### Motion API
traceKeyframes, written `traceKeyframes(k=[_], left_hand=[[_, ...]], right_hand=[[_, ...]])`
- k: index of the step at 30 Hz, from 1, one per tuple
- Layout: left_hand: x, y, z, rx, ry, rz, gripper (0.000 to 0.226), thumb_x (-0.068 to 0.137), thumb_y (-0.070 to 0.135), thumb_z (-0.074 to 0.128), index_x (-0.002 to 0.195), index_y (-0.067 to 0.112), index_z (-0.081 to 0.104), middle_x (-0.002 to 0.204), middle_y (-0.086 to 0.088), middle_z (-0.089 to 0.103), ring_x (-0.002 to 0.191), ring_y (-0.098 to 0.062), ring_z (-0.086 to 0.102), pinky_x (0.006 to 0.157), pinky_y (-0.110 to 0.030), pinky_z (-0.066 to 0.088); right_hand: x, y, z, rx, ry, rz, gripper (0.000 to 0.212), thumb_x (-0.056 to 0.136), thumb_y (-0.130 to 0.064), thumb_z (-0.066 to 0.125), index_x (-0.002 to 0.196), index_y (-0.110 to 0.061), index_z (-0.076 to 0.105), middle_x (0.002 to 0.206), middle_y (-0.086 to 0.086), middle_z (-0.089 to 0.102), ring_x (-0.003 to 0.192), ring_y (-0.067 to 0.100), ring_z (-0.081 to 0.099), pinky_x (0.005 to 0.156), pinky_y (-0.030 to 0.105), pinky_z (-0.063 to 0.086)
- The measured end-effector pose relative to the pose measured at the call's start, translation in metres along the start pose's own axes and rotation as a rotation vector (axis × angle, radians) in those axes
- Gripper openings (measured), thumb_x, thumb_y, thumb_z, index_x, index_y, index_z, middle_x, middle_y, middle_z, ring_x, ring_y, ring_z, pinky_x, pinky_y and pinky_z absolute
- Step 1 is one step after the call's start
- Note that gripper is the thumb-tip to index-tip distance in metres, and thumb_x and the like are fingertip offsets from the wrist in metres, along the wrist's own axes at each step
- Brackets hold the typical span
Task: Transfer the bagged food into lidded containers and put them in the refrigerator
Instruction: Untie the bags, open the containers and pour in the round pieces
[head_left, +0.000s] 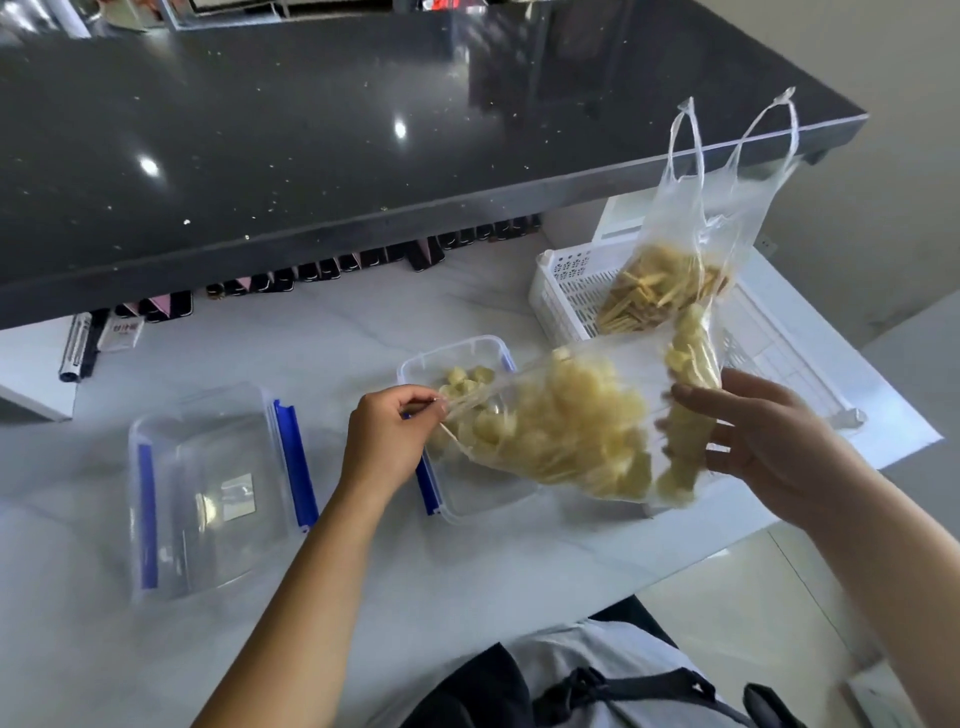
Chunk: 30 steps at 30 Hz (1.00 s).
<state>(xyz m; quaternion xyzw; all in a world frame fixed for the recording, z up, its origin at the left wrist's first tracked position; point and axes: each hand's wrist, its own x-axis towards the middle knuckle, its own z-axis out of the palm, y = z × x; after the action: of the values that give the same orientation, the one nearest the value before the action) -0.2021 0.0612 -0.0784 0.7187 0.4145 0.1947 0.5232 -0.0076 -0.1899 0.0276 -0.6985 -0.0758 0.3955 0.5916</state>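
Finds the left container (208, 493) on the table (363, 571), the open container (470, 499) just right of it, with the tilted bag (571, 431) over it. Finds the basket (566, 291) at far right, the second bag (675, 260) in it, and the counter (363, 130) behind all.

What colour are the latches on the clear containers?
Blue latches, best seen in the head view.
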Motion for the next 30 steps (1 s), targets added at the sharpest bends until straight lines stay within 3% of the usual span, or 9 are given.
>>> traceKeyframes(k=[3, 8, 12, 15, 17, 23, 26, 30], left_hand=[[0.000, 0.001, 0.001, -0.052, -0.011, -0.038, 0.008, 0.087, 0.014, 0.073, 0.086, 0.020, 0.078, 0.083, 0.005, 0.077, 0.082, -0.010, 0.073, 0.078, -0.023, 0.054], [-0.001, 0.000, 0.000, -0.108, -0.001, -0.091, 0.008, 0.087, 0.013, 0.073, 0.090, 0.019, 0.077, 0.086, 0.003, 0.077, 0.083, -0.009, 0.072, 0.075, -0.020, 0.051], [-0.004, -0.003, -0.002, -0.110, -0.013, -0.109, 0.008, 0.087, 0.014, 0.073, 0.092, 0.019, 0.077, 0.088, 0.003, 0.077, 0.085, -0.009, 0.072, 0.076, -0.020, 0.052], [-0.007, -0.003, -0.002, -0.104, -0.029, -0.099, 0.011, 0.088, 0.011, 0.072, 0.094, 0.018, 0.078, 0.089, 0.005, 0.077, 0.081, 0.000, 0.071, 0.068, -0.011, 0.048], [-0.009, -0.003, -0.001, -0.157, -0.042, -0.119, 0.014, 0.089, 0.007, 0.070, 0.095, 0.016, 0.078, 0.090, 0.005, 0.077, 0.077, 0.004, 0.069, 0.064, -0.005, 0.046], [-0.012, -0.005, -0.003, -0.197, -0.105, -0.134, 0.025, 0.088, 0.004, 0.070, 0.086, 0.027, 0.079, 0.092, 0.007, 0.078, 0.091, -0.006, 0.071, 0.086, -0.023, 0.053], [-0.014, -0.008, -0.004, -0.084, -0.162, -0.098, 0.034, 0.086, -0.001, 0.067, 0.094, 0.030, 0.079, 0.098, 0.006, 0.077, 0.094, -0.010, 0.070, 0.090, -0.027, 0.055], [-0.017, -0.007, -0.002, 0.249, -0.098, 0.106, 0.019, 0.084, 0.017, 0.077, 0.101, 0.025, 0.078, 0.091, 0.010, 0.073, 0.078, -0.011, 0.062, 0.072, -0.029, 0.054]], right_hand=[[0.001, -0.004, 0.002, 0.027, -0.009, -0.022, 0.040, 0.072, -0.020, 0.077, 0.109, -0.007, 0.071, 0.093, 0.011, 0.071, 0.088, 0.030, 0.067, 0.088, 0.051, 0.054], [0.005, -0.006, 0.006, -0.022, 0.009, -0.037, 0.037, 0.075, -0.015, 0.075, 0.112, -0.007, 0.069, 0.093, 0.013, 0.070, 0.084, 0.028, 0.070, 0.079, 0.048, 0.058], [0.008, -0.009, 0.004, -0.024, 0.011, -0.020, 0.048, 0.073, -0.016, 0.076, 0.117, -0.001, 0.065, 0.095, 0.016, 0.066, 0.086, 0.030, 0.069, 0.084, 0.054, 0.056], [0.010, -0.016, 0.005, -0.022, 0.004, -0.053, 0.048, 0.073, -0.017, 0.075, 0.118, -0.002, 0.066, 0.094, 0.015, 0.066, 0.088, 0.031, 0.067, 0.083, 0.052, 0.057], [0.010, -0.017, 0.008, -0.052, 0.010, -0.057, 0.051, 0.071, -0.016, 0.077, 0.117, 0.002, 0.064, 0.093, 0.015, 0.065, 0.084, 0.029, 0.068, 0.089, 0.059, 0.053], [0.010, -0.022, 0.017, -0.063, -0.010, -0.084, 0.048, 0.069, -0.015, 0.078, 0.113, -0.002, 0.067, 0.091, 0.014, 0.066, 0.079, 0.026, 0.069, 0.092, 0.065, 0.050], [0.011, -0.020, 0.019, -0.050, 0.002, -0.084, 0.049, 0.067, -0.014, 0.078, 0.113, -0.001, 0.067, 0.091, 0.016, 0.066, 0.080, 0.028, 0.068, 0.094, 0.068, 0.047], [0.009, -0.023, 0.019, -0.066, -0.013, -0.094, 0.050, 0.068, -0.013, 0.078, 0.115, -0.001, 0.067, 0.092, 0.016, 0.066, 0.085, 0.030, 0.067, 0.095, 0.068, 0.047]])
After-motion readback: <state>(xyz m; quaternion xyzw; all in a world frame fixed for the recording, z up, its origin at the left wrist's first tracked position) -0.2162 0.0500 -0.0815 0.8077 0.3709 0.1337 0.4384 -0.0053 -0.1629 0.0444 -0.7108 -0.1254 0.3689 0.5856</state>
